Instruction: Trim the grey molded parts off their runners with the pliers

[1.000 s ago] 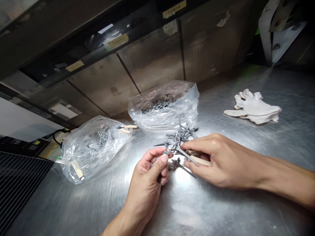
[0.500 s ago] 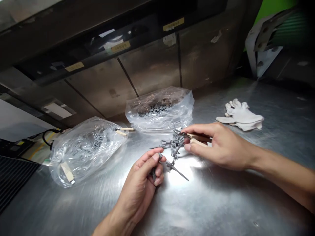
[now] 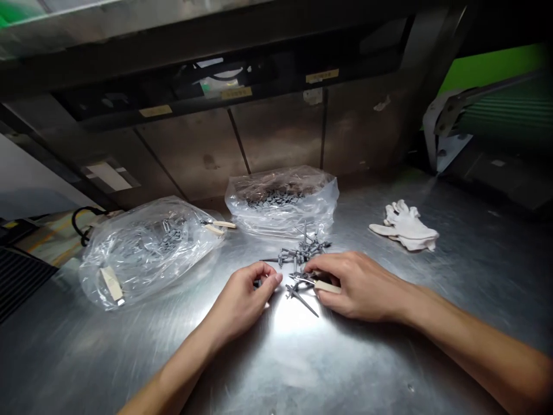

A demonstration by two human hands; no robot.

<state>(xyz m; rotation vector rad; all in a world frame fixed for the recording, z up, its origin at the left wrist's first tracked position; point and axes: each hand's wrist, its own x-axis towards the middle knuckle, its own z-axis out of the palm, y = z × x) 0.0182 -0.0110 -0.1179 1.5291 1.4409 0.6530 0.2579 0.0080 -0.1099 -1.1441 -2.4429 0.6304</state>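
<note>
My left hand [image 3: 244,297] is closed, thumb and forefinger together, above the metal table. A small grey plastic piece [image 3: 258,283] shows inside its curled fingers, mostly hidden. My right hand [image 3: 360,285] grips cutting pliers [image 3: 327,287] with cream handles, their jaws pointing left toward my left hand. Its forefinger reaches down to the near side of a pile of grey plastic sprues [image 3: 305,249]. Just below the pliers' jaws lies one grey sprue [image 3: 306,302] with a long pointed stem.
Behind the pile stands a clear plastic bag [image 3: 280,216] of small grey pieces. Another such bag [image 3: 147,259] lies at left, with cream-handled pliers [image 3: 222,225] at its right edge and a cream-handled tool [image 3: 111,285] on it. White gloves [image 3: 408,227] rest at right.
My right hand with the pliers has come nearer to me, its jaws now by my left hand. My left hand has turned, covering more of the grey piece. The camera view has tilted.
</note>
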